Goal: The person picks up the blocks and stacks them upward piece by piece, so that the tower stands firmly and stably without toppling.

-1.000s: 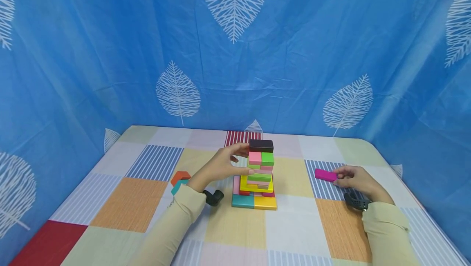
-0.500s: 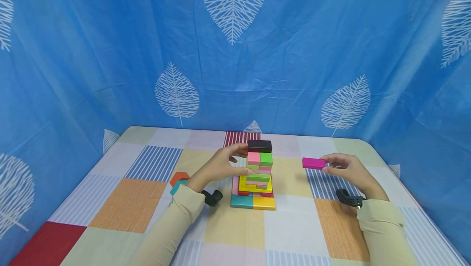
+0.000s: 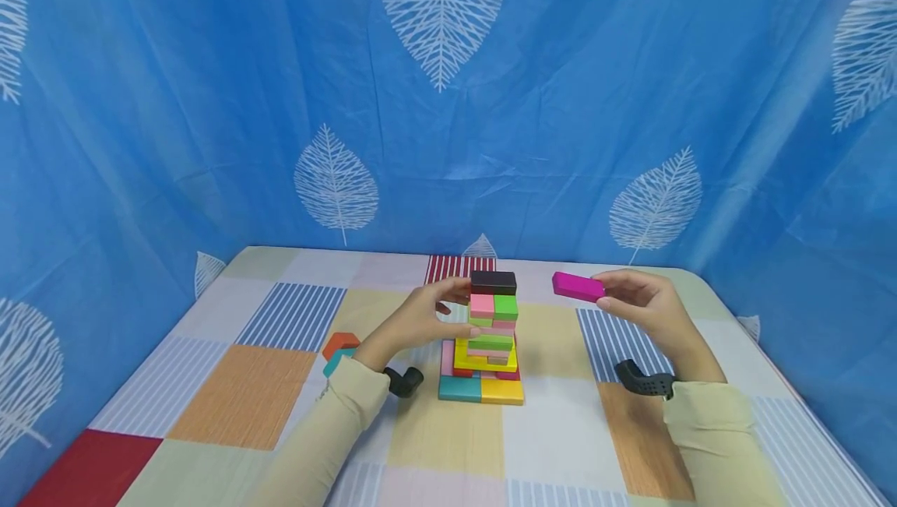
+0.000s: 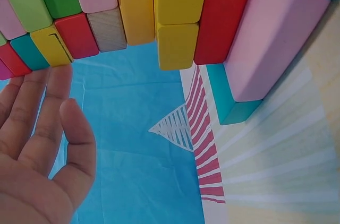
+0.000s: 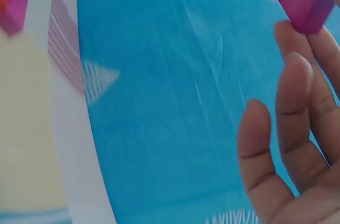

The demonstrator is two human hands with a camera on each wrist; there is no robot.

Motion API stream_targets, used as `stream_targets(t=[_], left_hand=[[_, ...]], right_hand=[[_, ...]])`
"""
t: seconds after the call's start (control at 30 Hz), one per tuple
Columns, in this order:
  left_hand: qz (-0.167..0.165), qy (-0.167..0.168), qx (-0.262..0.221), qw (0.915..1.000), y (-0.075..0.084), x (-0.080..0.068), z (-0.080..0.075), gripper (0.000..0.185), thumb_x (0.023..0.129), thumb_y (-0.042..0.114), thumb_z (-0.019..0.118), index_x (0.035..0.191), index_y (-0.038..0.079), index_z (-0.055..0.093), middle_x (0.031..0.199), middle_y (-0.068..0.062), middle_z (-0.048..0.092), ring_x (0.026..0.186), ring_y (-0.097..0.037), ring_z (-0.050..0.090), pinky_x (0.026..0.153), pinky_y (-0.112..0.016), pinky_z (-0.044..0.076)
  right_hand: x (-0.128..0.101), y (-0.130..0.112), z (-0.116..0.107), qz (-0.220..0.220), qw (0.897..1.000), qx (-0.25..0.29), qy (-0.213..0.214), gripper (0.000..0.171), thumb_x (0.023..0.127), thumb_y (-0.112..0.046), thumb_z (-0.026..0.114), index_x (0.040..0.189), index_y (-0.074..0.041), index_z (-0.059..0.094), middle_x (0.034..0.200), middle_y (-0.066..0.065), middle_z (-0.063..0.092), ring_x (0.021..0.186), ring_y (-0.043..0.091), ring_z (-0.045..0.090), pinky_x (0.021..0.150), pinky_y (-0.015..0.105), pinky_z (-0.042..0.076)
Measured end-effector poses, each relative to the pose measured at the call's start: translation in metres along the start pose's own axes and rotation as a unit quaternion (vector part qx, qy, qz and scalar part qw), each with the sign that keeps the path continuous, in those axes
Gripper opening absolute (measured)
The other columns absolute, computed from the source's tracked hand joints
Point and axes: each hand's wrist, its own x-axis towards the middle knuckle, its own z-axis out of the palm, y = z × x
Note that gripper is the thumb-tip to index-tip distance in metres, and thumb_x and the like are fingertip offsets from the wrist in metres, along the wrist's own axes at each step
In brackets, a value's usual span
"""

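Observation:
A tower of colourful wooden blocks stands mid-table, with a black block lying on top. My left hand rests against the tower's left side, thumb toward the front and fingers further back. Its fingertips touch the block ends in the left wrist view. To the right of the tower, my right hand pinches a magenta block by one end, raised to about the height of the tower's top. In the right wrist view the lower fingers of that hand stay off the block.
An orange block and a teal block lie left of the tower, partly behind my left forearm. A patchwork cloth covers the table. Behind it hangs a blue curtain with white leaf prints.
My right hand has lifted the magenta block and carried it left toward the tower. My left hand has stayed against the tower's side.

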Motion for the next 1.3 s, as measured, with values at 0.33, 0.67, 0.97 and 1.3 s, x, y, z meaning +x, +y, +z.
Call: stream_targets(t=[0.33, 0.67, 0.97, 1.3], left_hand=[[0.002, -0.004, -0.008, 1.0, 0.0, -0.004, -0.001, 0.072, 0.093, 0.018, 0.085, 0.154, -0.003, 0.053, 0.14, -0.017, 0.069, 0.127, -0.033, 0.064, 0.102, -0.04, 0.056], [0.02, -0.001, 0.002, 0.9998, 0.005, -0.004, -0.002, 0.083, 0.091, 0.018, 0.087, 0.16, -0.004, 0.045, 0.148, -0.02, 0.064, 0.13, -0.035, 0.063, 0.104, -0.046, 0.056], [0.033, 0.056, 0.004, 0.9979, 0.01, -0.003, -0.003, 0.08, 0.09, 0.018, 0.09, 0.159, 0.004, 0.051, 0.152, -0.016, 0.062, 0.132, -0.035, 0.063, 0.107, -0.046, 0.054], [0.045, 0.056, 0.0, 0.9974, 0.01, -0.003, -0.002, 0.072, 0.093, 0.018, 0.087, 0.155, 0.0, 0.055, 0.143, -0.017, 0.068, 0.128, -0.035, 0.065, 0.105, -0.049, 0.054]], right_hand=[[0.002, -0.017, 0.055, -0.044, 0.998, 0.048, 0.001, 0.027, 0.095, 0.013, 0.071, 0.12, 0.003, 0.076, 0.106, -0.007, 0.078, 0.088, 0.01, 0.07, 0.079, 0.02, 0.06], [0.003, -0.018, 0.083, -0.071, 0.997, 0.02, -0.016, 0.027, 0.095, 0.001, 0.08, 0.118, 0.013, 0.072, 0.099, 0.0, 0.076, 0.08, 0.011, 0.063, 0.073, 0.02, 0.057], [0.004, -0.022, 0.095, -0.046, 0.999, 0.002, 0.015, 0.027, 0.091, 0.01, 0.078, 0.118, 0.009, 0.072, 0.1, -0.008, 0.072, 0.079, 0.012, 0.062, 0.074, 0.019, 0.056], [0.002, -0.025, 0.111, -0.026, 0.999, 0.012, 0.039, 0.026, 0.091, 0.009, 0.079, 0.117, 0.008, 0.073, 0.103, 0.009, 0.069, 0.08, 0.013, 0.06, 0.074, 0.019, 0.056]])
